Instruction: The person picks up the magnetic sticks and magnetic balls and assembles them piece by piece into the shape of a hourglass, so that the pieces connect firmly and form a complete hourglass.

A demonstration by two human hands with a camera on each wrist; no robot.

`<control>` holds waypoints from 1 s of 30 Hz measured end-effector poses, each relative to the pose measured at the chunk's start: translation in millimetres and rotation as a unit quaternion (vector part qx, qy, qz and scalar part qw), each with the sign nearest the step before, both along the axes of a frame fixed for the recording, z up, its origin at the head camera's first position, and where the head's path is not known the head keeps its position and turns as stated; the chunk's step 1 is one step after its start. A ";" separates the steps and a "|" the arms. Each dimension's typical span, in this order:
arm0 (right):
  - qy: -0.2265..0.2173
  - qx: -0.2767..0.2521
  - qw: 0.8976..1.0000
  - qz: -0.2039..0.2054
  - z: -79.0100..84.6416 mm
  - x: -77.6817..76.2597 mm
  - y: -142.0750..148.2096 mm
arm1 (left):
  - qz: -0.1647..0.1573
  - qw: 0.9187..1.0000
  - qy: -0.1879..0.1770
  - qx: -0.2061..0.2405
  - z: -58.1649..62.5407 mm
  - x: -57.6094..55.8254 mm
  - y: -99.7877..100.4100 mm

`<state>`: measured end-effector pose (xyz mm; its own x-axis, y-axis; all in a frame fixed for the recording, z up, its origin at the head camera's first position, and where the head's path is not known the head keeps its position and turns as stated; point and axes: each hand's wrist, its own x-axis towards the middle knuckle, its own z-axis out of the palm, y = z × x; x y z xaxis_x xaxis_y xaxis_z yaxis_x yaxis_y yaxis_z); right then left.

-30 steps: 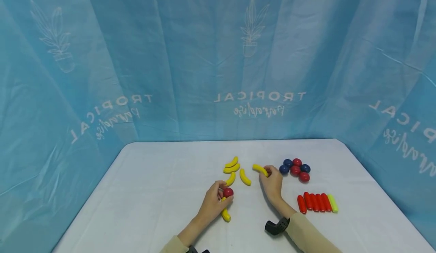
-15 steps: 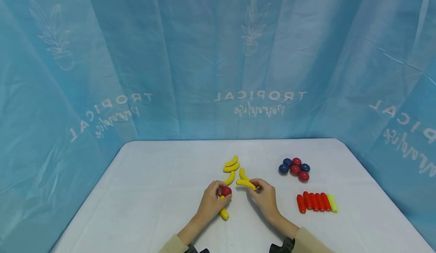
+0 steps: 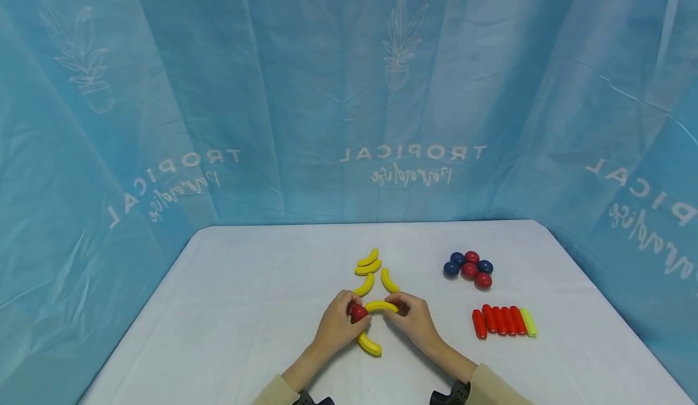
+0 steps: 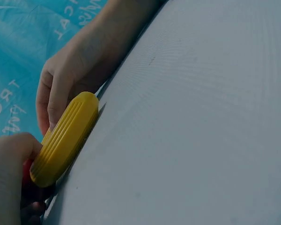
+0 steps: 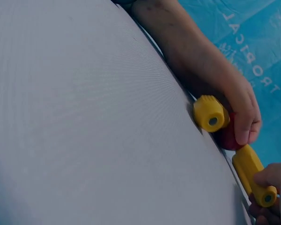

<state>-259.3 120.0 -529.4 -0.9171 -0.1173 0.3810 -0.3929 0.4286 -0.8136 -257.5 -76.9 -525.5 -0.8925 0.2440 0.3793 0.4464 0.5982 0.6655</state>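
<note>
My left hand (image 3: 335, 329) grips a red ball (image 3: 358, 313) low over the white table. From the near side of the ball a curved yellow stick (image 3: 371, 345) runs toward the right, its end against the ball. My right hand (image 3: 414, 323) pinches the right end of a second curved yellow stick (image 3: 380, 305). In the head view its left end meets the ball. The right wrist view shows the held stick (image 5: 253, 176) reaching the ball (image 5: 228, 136) beside the left fingers, with a grey disc in its near end. Fingers cover part of the ball.
Several loose curved yellow sticks (image 3: 368, 267) lie just beyond the hands. Back right, a cluster of blue and red balls (image 3: 469, 271) rests on the white table (image 3: 262, 284). Nearer, straight red sticks (image 3: 501, 320) lie side by side with one yellow-green stick (image 3: 528, 322).
My right hand has carried its yellow stick left and nearer, from beside the ball cluster to the red ball. The near yellow stick has swung to the right; the left hand has barely moved.
</note>
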 end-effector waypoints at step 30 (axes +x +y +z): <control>0.090 -0.033 0.986 -0.138 18.2 -7.0 43.3 | -0.002 1.000 -0.025 0.005 0.0 -1.6 0.1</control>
<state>-266.3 163.3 -511.3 -0.8274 0.1575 0.5391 -0.4098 0.4870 -0.7713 -259.1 -76.8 -525.4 -0.9091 0.2440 0.3377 0.4155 0.5893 0.6929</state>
